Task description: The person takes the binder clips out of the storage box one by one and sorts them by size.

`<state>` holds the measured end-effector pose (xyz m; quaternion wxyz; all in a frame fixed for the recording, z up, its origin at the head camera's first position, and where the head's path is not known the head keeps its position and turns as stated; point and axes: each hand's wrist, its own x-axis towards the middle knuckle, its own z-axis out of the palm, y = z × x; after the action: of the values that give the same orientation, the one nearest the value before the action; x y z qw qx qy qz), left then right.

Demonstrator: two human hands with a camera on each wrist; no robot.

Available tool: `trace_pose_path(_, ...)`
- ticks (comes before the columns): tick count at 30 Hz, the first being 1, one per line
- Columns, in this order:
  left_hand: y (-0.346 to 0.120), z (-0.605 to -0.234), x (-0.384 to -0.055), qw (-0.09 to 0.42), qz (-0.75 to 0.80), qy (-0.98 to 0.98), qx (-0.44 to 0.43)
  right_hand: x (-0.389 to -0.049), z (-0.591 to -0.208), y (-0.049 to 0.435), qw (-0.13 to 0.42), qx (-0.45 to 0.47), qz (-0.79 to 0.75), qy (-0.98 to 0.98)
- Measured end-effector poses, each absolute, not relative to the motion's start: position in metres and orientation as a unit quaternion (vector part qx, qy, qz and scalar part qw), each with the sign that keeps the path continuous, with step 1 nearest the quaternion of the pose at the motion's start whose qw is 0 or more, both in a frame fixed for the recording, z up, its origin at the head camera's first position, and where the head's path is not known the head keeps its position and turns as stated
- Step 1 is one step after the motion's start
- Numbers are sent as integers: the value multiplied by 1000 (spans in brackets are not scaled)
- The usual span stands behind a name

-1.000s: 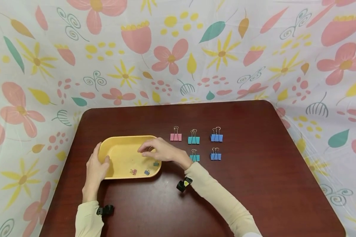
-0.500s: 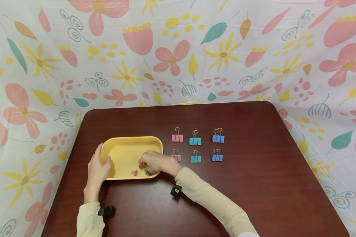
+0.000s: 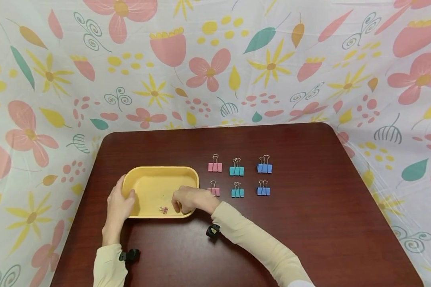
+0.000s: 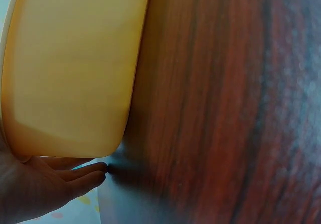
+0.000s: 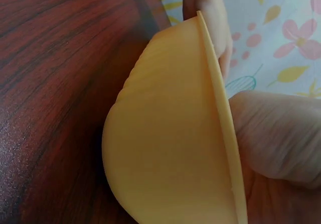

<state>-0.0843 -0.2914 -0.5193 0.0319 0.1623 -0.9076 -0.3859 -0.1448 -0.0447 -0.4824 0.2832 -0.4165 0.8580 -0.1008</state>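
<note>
At the table's left stands a yellow tray (image 3: 143,214), its left end gripped by my left hand (image 3: 118,205) with the thumb over the rim. In the left wrist view, the fingers of that left hand (image 4: 45,186) lie outside the tray wall (image 4: 70,83). My right hand (image 3: 190,199) reaches down into the tray's right end with bent fingers; I cannot tell whether they pinch anything. A small pink binder clip (image 3: 163,210) lies on the tray floor just left of these fingers. In the right wrist view, the tray's side (image 5: 170,123) hides the fingertips.
Right of the tray, binder clips stand in two rows: pink (image 3: 215,167), teal (image 3: 236,171) and blue (image 3: 264,168) behind, smaller pink (image 3: 214,192), teal (image 3: 238,193) and blue (image 3: 263,191) in front. A flower-printed cloth (image 3: 208,99) surrounds the dark wooden table (image 3: 309,223).
My right hand has come down lower into the tray's right front corner. The small blue and teal clips seen there earlier are now hidden behind it. The left hand keeps its grip on the tray.
</note>
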Motion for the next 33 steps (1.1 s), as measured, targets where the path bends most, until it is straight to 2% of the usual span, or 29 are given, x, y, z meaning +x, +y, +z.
trace_pose_path(13, -292, -516, -84, 27, -385, -908, 161, -160, -476, -24, 221, -433, -304, 819)
trace_pose_path(17, -291, -516, -83, 22, -387, -908, 161, -165, -467, -7, 191, -425, -340, 817)
trace_pose_path(22, -290, -516, -83, 19, -386, -908, 160, -174, -451, 25, 186, -406, -404, 798)
trace_pose_path(28, -290, -516, -83, 26, -384, -909, 160, -183, -442, 63, 154, -386, -399, 817)
trace_pose_path(33, -290, -517, -83, 30, -385, -908, 162, -185, -440, 86, 152, -364, -390, 832)
